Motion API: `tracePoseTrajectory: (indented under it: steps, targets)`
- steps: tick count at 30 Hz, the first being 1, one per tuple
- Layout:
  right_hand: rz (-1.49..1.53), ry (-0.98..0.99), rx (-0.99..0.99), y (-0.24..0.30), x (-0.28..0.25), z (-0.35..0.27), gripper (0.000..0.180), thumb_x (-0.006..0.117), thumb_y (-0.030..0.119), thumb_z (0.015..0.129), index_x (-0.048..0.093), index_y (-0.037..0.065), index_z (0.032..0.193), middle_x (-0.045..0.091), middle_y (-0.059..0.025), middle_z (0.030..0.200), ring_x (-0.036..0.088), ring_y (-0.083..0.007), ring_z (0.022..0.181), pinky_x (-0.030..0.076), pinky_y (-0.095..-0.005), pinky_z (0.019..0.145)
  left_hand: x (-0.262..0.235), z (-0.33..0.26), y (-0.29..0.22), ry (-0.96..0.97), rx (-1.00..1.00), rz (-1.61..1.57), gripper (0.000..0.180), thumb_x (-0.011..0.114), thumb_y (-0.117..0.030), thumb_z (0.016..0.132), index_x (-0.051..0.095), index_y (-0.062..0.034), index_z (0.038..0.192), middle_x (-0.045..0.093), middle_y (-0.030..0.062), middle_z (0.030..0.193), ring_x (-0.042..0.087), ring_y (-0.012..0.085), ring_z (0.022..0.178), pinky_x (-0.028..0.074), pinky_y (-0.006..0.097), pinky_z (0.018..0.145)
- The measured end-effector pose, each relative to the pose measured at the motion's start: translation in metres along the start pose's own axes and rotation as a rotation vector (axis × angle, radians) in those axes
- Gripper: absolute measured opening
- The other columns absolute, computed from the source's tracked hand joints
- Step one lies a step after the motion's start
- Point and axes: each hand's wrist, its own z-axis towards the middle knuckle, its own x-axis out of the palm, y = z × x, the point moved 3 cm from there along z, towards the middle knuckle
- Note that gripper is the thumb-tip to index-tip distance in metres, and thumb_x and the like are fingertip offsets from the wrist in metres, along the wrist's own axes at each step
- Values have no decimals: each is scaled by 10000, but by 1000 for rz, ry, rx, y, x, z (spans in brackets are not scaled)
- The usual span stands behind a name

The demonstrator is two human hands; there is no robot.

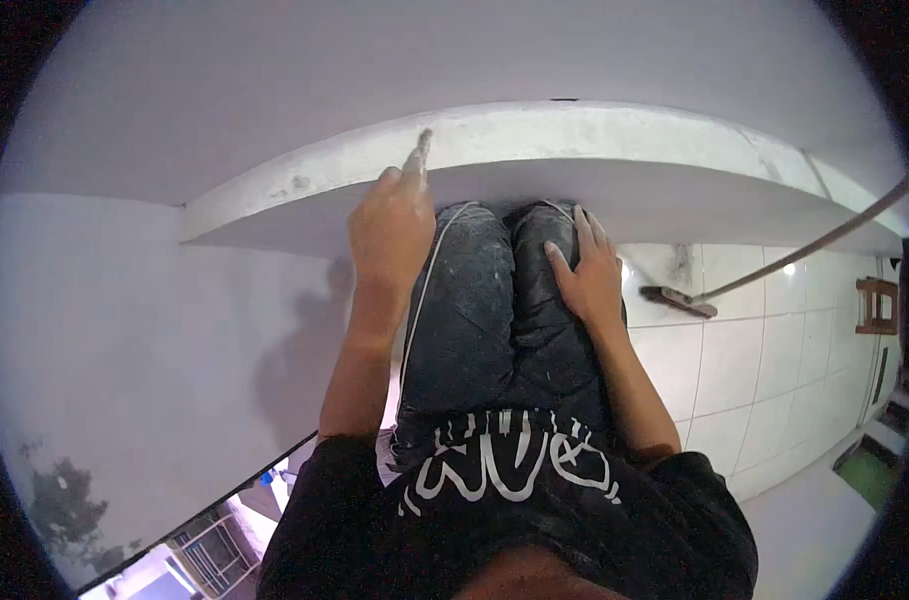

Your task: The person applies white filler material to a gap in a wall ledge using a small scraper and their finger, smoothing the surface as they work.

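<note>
My left hand [390, 230] is raised against the white wall ledge [534, 132] and closed around a slim, whitish tool [420, 150] with a dark tip. That tip touches or nearly touches the ledge's pale front face; its exact kind is too small to make out. My right hand [592, 280] lies with fingers spread on my right knee, holding nothing. Whitish dust marks the fingers of both hands and my dark jeans [464, 300].
A broom [679, 300] stands on the white tiled floor [744, 350] at the right, its long handle leaning on the wall. Farther right are a wooden stool [877, 305] and a green mat [866, 475]. A plain wall [154, 350] rises at my left.
</note>
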Motion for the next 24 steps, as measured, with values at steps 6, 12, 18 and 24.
tracePoseTrajectory:
  steps: [6,12,18,24]
  targets:
    - [24,3,-23,2,2,3,730,630,470,919,421,87,1504,462,-194,1489,466,-372,1331,392,-517,1056,2,-10,118,-309,-90,142,359,532,-207,987,636,-106,1316,680,183,981,670,380,874,550,489,779]
    - [21,4,1,2,1,1,715,631,477,917,432,118,1502,467,-180,1486,455,-368,1343,390,-525,1055,-31,-26,161,-296,-318,302,278,533,-221,974,697,-56,1127,677,194,928,661,399,871,533,506,777]
    - [23,19,4,-1,5,5,717,641,480,911,436,127,1501,472,-180,1477,449,-368,1348,383,-530,1056,5,7,55,-39,-140,211,449,549,-209,971,556,-129,1412,672,180,938,671,379,821,558,495,778]
    - [58,7,-14,0,4,3,725,642,486,913,431,125,1505,468,-188,1475,448,-368,1350,380,-545,1059,2,9,-29,17,-27,-6,385,527,-201,976,590,-84,1338,678,155,950,692,336,901,560,476,775]
